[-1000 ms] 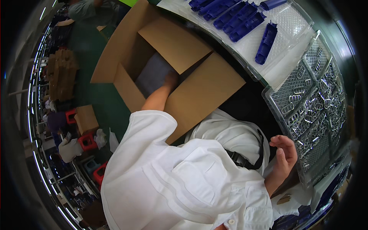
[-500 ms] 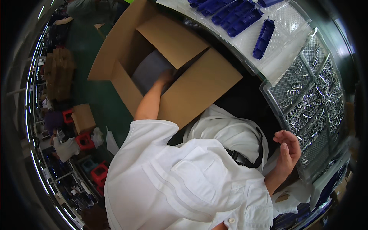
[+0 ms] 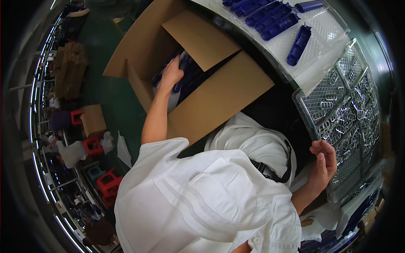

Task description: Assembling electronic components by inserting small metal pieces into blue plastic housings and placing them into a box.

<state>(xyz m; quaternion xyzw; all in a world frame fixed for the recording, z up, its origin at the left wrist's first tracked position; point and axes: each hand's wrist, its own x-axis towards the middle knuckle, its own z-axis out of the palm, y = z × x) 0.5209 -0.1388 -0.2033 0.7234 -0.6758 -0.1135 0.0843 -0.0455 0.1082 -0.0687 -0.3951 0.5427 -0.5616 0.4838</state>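
My left hand reaches down inside an open cardboard box. Its fingers are closed round a long blue plastic shell, which sticks out below the palm. More blue plastic pieces lie around it in the box, partly hidden by a flap. A strip of pale grey sheet shows below the hand. At the right, my right hand is raised beside a clear tray of wire clips; its fingers bend loosely, thumb apart, with nothing seen in them.
Several blue plastic shells lie on a white textured tray past the box. Red stools, a small carton and stacked cardboard stand on the left. Another person sits there.
My left hand has moved up and slightly left inside the box. Blue pieces now show where a grey sheet covered the contents. The whole view has shifted slightly.
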